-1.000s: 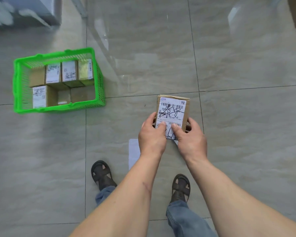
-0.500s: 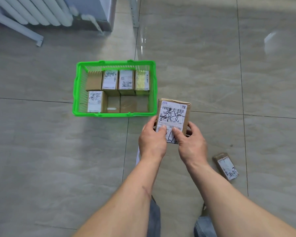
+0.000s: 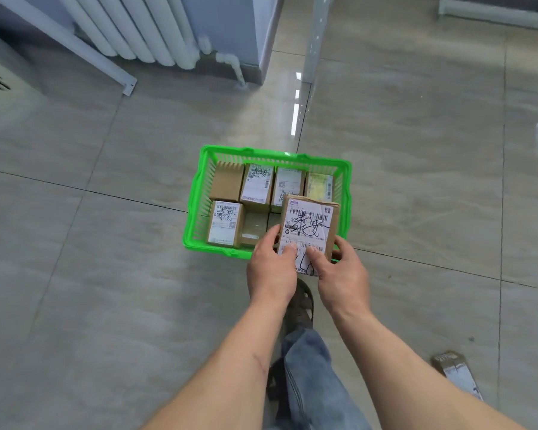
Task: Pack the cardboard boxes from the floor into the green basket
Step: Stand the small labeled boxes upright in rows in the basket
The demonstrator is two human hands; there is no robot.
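At the far left, a white ribbed radiator stands against the wall above the grey tiled floor. Toward the middle of the scene, a green slatted plastic basket sits on the floor and holds several brown cardboard boxes: a plain brown box in the far left corner, a box with a white scribbled label near it at the front left, and three more labelled boxes in a row along the far side. Just right of these, the left hand grips the near left edge of a brown cardboard box with a white barcode shipping label, thumb pressed on the label. This box is held in the air over the near right part of the basket, tilted, its far end above the packed boxes. The right hand clasps the box's near right edge, thumb also on the label. Below the hands, a dark sandal and a blue denim trouser leg show. At the near right, another small cardboard box with a white label lies on the floor, well apart from the basket.
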